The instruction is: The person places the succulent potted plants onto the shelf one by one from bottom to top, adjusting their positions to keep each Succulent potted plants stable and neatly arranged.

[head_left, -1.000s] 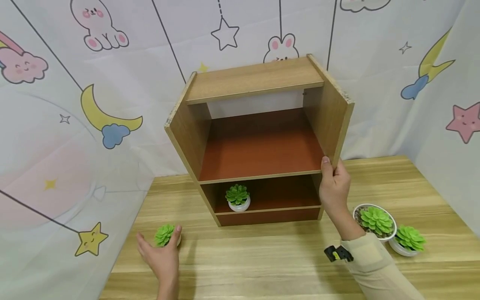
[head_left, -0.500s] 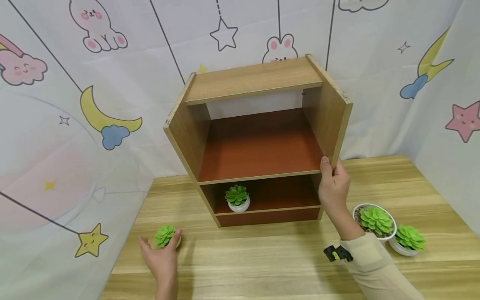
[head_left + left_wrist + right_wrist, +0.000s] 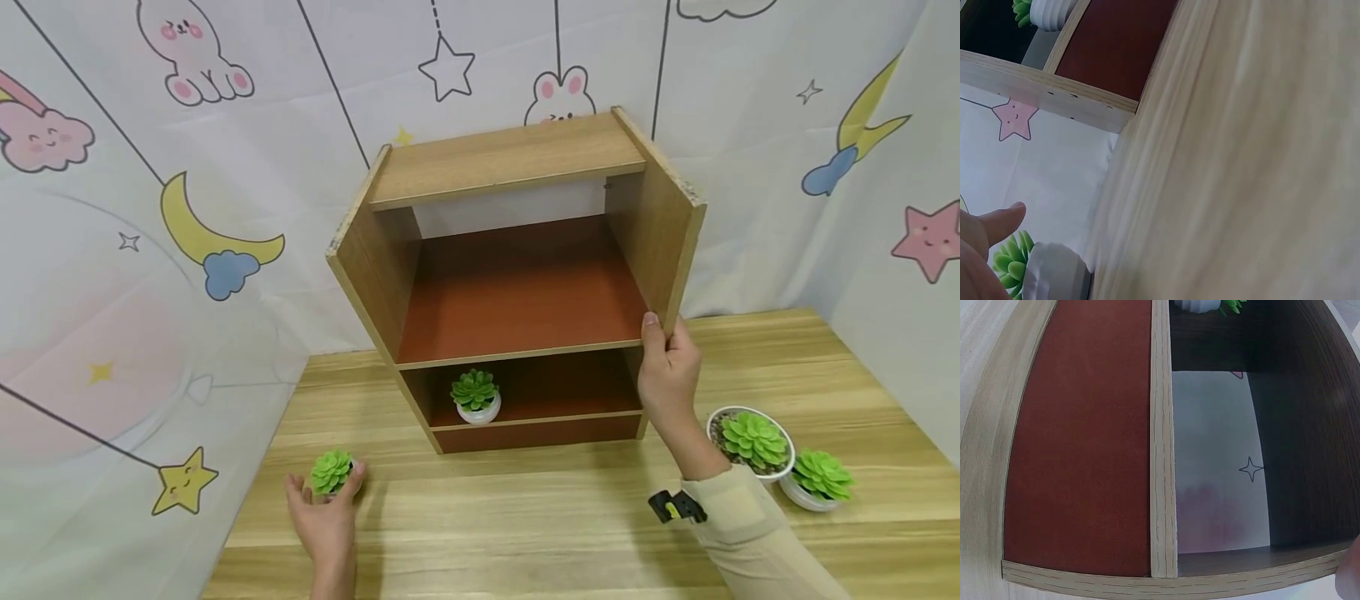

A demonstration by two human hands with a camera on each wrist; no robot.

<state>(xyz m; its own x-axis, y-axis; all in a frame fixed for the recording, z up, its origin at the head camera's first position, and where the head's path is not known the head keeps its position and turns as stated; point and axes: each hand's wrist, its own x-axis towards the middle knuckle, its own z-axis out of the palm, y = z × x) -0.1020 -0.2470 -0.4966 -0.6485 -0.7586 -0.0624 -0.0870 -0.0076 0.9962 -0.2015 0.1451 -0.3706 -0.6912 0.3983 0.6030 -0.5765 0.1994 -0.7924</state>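
A small wooden shelf unit (image 3: 517,292) with reddish boards stands in the middle of the table. My right hand (image 3: 670,375) grips the front edge of its right side panel, thumb on the inner face. At the table's left, my left hand (image 3: 324,521) reaches around a small potted succulent (image 3: 330,471), thumb to its right and fingers to its left. In the left wrist view the thumb (image 3: 1005,222) stands apart from the white pot (image 3: 1054,272). A second potted succulent (image 3: 475,392) sits at the left of the lower compartment.
Right of the shelf unit, a larger white bowl with a succulent (image 3: 752,442) stands beside another small potted succulent (image 3: 819,477). A cloth printed with cartoons (image 3: 300,150) hangs behind and along both sides of the wooden table (image 3: 510,525).
My left hand has shifted slightly right, its fingers drawing closer around the small potted succulent. My right hand stays on the side panel.
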